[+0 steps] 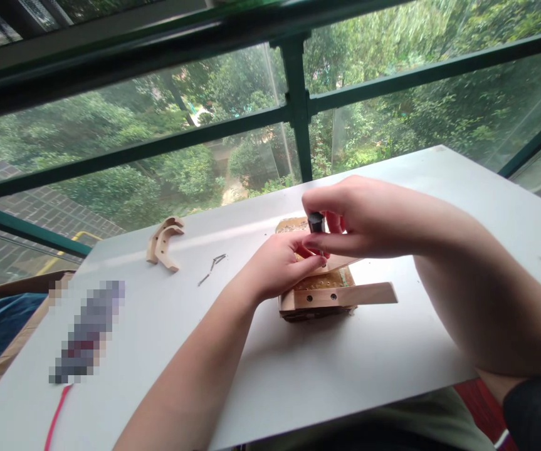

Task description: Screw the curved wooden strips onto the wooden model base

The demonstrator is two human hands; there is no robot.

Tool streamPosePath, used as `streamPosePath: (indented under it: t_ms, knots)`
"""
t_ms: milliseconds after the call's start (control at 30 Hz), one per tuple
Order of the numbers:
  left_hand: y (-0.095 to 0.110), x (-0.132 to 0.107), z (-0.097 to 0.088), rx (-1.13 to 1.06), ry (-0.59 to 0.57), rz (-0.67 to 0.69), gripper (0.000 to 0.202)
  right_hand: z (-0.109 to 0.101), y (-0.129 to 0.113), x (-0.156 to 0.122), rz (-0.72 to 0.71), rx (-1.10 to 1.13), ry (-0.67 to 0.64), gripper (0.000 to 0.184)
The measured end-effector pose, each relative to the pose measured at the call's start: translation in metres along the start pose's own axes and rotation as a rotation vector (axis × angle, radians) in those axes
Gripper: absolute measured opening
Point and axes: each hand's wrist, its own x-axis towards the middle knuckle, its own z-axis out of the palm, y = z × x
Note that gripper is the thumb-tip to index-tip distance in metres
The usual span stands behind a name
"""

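A small wooden assembly point(331, 297) with a perforated top and a flat wooden bar across its front lies on the white board point(298, 376). My left hand point(277, 266) rests on its left side, fingers curled against it. Above it, my right hand point(359, 216) is closed around a small screwdriver point(316, 222) with a black and red handle, held upright over the wooden piece. The screwdriver's tip is hidden behind my fingers.
Two curved wooden pieces point(164, 243) lie at the board's far left, with a few small screws or nails point(212, 266) beside them. A blurred dark object point(86, 332) with a red cord lies near the left edge. A green-framed window point(296, 94) runs behind.
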Motion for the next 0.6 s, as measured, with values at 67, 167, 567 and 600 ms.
streamPosePath:
  t_ms: [67,167,567,600]
  knots:
    - [0.0,0.0,0.0,-0.012,-0.004,-0.007,0.017,0.0,0.0,0.0,-0.016,0.013,0.017,0.016]
    - [0.0,0.0,0.001,-0.027,-0.02,-0.048,0.018,0.001,0.0,-0.001,-0.094,0.065,0.027,0.014]
    - [0.001,-0.001,0.001,-0.083,-0.042,-0.059,0.022,-0.009,0.003,-0.006,-0.003,-0.013,0.033,0.015]
    - [0.001,-0.001,0.001,-0.087,-0.044,-0.055,0.022,-0.007,0.003,-0.004,0.003,-0.022,0.048,0.02]
